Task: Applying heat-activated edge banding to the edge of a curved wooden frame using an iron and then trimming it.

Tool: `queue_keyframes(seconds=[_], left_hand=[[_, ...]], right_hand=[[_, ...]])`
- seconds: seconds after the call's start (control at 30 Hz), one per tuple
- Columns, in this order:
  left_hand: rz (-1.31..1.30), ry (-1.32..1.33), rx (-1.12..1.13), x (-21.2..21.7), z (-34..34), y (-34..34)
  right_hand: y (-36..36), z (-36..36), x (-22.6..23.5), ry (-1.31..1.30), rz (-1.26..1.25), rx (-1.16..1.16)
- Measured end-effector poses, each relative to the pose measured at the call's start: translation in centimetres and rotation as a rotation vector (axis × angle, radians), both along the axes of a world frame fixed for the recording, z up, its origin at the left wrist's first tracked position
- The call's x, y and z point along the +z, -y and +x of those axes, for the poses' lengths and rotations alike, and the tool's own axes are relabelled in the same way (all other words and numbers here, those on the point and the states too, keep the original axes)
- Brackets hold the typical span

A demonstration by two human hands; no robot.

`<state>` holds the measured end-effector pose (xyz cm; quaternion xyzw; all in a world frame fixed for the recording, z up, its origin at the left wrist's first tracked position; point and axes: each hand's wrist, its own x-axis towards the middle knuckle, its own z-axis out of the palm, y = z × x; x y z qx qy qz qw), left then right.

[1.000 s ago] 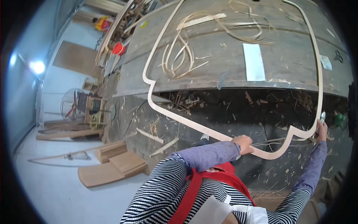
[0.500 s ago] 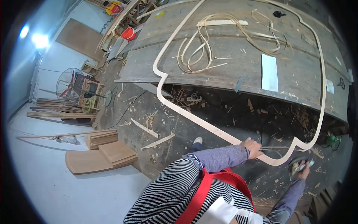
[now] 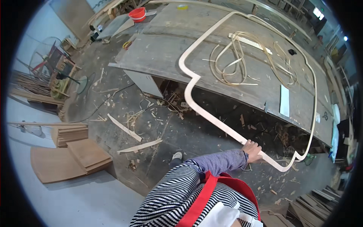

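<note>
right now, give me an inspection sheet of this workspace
Surface: grey worktable, small scraps scattered on it
Workpiece: curved wooden frame, reaching over the worktable, near end jutting past its edge
Clutter: looped thin strips on the worktable; long offcuts on the floor
Grip: left hand closed on the frame; right hand not in view
Cables: dark cord across the floor
Surroundings: red bucket, brown panels

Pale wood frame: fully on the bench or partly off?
Partly off: frame juts past the bench, its near side over the floor, gripped by the left hand.
</note>
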<state>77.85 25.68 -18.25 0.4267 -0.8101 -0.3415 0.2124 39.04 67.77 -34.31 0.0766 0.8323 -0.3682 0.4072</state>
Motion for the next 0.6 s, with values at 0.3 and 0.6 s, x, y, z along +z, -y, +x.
queue_keyframes(seconds=[0.3,0.6], left_hand=[[0.058,-0.067,0.100,1.9,16.4,-2.2],[0.128,-0.217,0.087,2.8,21.1,-2.5]], right_hand=[[2.5,17.1,8.2,-0.041,-0.017,0.059],[0.1,21.8,14.8,-0.134,0.022,0.085]])
